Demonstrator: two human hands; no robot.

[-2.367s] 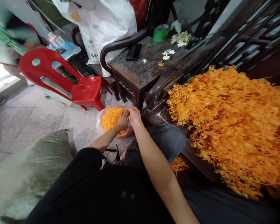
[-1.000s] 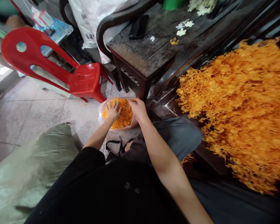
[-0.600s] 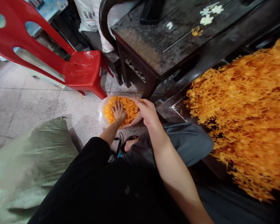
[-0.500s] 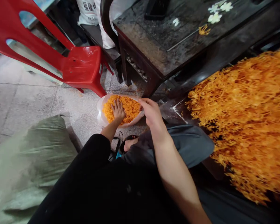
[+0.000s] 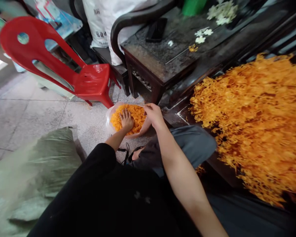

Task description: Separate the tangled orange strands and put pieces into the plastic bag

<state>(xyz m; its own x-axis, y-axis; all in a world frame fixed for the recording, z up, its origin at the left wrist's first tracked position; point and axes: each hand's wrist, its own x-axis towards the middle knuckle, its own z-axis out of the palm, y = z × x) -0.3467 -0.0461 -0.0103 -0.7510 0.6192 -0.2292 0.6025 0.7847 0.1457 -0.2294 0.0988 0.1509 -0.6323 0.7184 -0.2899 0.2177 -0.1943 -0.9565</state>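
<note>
A pale plastic bag stands on the floor with its mouth open, filled with orange flower petals. My left hand lies on the petals, palm down and fingers spread. At the right side of the mouth, my right hand pinches the bag's rim between thumb and fingers. To the right lies a big heap of orange thread-like flowers.
A red plastic chair stands behind the bag. Beside it is a dark wooden table with a phone and white flowers. A full green sack sits at the left, white printed sacks at the back.
The view has shifted, bringing more of the table and chair into sight. My left hand stays on the petals, and my right hand still holds the bag's rim.
</note>
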